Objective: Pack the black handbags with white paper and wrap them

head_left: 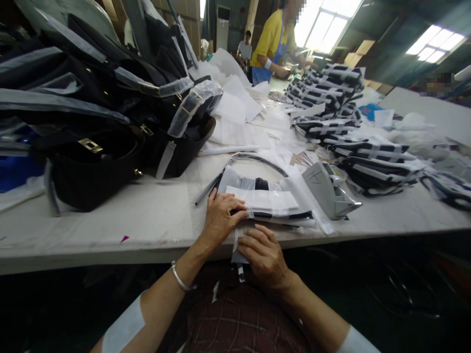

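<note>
A flat black bag (265, 198), partly covered with white wrapping sheets and clear tape, lies near the table's front edge. My left hand (222, 215) grips its left end, thumb and fingers drawn together at the edge. Below it, my right hand (265, 252) has its fingers curled over a white strip (238, 250) that hangs down from the bag past the table edge. How firmly the strip is pinched is partly hidden. The bag's thin dark handle (253, 156) arches behind it. To its right stands a grey tape dispenser (324, 191) with handwritten marks.
Black handbags (95, 166) with wrapped handles are heaped on the left. Wrapped black-and-white bundles (327, 93) are stacked at the right. White sheets (239, 98) cover the table's far middle. A person in a yellow shirt (268, 41) works beyond the table.
</note>
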Demonstrator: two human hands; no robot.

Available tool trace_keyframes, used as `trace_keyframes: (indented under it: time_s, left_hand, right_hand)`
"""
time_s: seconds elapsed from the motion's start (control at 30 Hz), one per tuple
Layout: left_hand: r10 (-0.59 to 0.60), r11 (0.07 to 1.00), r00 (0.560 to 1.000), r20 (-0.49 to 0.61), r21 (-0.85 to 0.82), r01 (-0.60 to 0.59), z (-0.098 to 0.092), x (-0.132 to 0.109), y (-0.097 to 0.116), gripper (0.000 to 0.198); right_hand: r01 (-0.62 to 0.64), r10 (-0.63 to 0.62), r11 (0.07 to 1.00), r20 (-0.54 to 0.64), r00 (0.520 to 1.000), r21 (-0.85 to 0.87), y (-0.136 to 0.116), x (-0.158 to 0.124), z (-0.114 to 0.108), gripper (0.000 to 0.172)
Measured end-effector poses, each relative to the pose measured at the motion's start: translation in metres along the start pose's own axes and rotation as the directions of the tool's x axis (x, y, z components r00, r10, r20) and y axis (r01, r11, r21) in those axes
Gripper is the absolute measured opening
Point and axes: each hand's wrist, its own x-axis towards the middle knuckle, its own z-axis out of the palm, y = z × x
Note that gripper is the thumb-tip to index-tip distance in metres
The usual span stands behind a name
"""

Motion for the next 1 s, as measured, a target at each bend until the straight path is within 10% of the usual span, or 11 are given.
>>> trace_keyframes:
  time_s: [0.27,0.8,1.0]
  left_hand:
    - [0.051,0.996,0.989,0.140,-0.073,-0.041,-0.013,0.000,-0.011,0.010]
    - [0.133,0.989,0.991,0.029,0.056,-0.135,0.001,-0.006,-0.012,0.005]
    - [0.175,0.983,0.981,0.085,0.035,-0.179,-0.009,-0.009,-0.010,0.013]
  right_hand:
    - [-0.167,0.132,0.970,0.195,0.972,0.175,0.023,0.040,-0.027,0.017]
    - [0.156,-0.151,0.987,0.121,0.981,-0.027,0.013,0.063,-0.038,0.024]
    - [-0.008,0.010,1.000,0.146,0.989,-0.014,0.027,0.083,-0.036,0.026]
